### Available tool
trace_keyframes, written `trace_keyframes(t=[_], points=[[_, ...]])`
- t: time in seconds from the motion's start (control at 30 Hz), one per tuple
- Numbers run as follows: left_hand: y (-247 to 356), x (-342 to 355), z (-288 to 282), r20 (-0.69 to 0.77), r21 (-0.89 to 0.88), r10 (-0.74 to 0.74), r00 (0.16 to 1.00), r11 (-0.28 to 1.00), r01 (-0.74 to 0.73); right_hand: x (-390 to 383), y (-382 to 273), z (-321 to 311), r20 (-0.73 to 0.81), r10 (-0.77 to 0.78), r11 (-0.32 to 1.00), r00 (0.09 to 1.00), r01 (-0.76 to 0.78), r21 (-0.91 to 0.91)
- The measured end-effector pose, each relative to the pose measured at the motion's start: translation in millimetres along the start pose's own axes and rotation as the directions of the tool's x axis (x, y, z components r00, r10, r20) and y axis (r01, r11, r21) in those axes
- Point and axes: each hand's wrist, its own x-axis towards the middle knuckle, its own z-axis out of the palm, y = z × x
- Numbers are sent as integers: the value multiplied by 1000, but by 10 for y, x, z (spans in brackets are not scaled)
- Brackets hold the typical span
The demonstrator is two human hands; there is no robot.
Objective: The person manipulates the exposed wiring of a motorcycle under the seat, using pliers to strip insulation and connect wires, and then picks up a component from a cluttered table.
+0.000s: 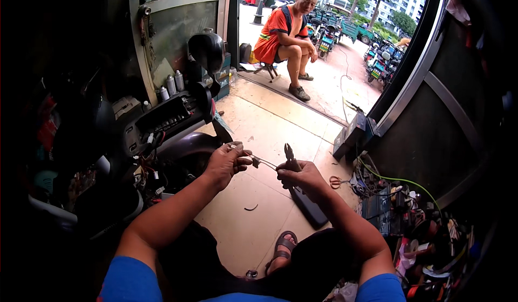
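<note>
left hand (221, 166) pinching pale wires (266, 164), right hand (307, 180) clasping pliers (291, 159), above floor (260, 195), inside its doorway edge: wires could slip if tugged.

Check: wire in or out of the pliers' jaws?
Out: the wire runs between left hand and right hand; the pliers point clear of it.

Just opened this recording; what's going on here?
The person's left hand and right hand hold a thin pale wire running between them. The right also grips pliers, whose tip points away from the person, off the wire. A scooter with exposed wiring stands at left. Beyond the doorway, a seated onlooker faces this way.
</note>
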Motion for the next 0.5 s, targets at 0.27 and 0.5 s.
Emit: trace_keyframes(t=[0.27, 0.5], points=[[91, 10, 22, 61, -210, -67, 996, 975, 78, -7, 14, -10, -124, -14, 999, 992, 18, 29], [251, -53, 9, 124, -14, -97, 988, 995, 99, 12, 33, -40, -142, -20, 999, 990, 14, -41]])
